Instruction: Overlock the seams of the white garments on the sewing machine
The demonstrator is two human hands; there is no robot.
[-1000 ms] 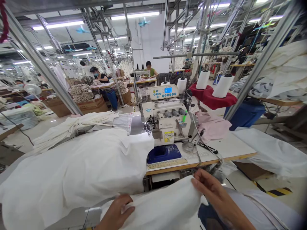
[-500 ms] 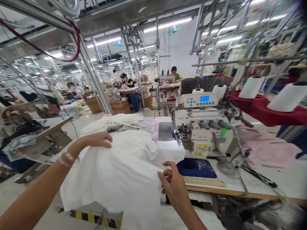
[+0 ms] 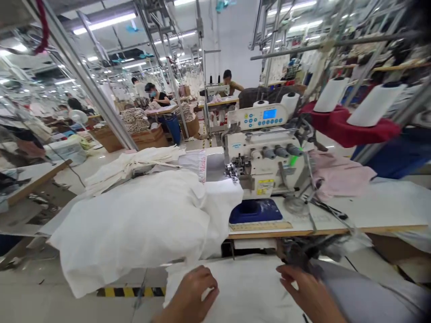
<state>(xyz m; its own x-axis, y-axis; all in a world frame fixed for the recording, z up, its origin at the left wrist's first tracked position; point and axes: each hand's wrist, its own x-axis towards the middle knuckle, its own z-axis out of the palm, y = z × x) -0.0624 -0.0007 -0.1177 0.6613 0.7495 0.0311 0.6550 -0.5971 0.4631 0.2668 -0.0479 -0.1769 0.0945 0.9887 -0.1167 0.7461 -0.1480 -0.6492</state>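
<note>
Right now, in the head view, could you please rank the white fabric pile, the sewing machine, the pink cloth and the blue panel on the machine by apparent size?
1. white fabric pile, though it is nearest the camera
2. sewing machine
3. pink cloth
4. blue panel

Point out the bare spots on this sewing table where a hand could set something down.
Bare tabletop shows right of the sewing machine, between the pink cloth and the table's front edge. A narrow strip holds the ruler beside the blue pad. Left of the machine is crowded: the white fabric pile covers it. Both the left hand and right hand rest on white cloth below.
</note>
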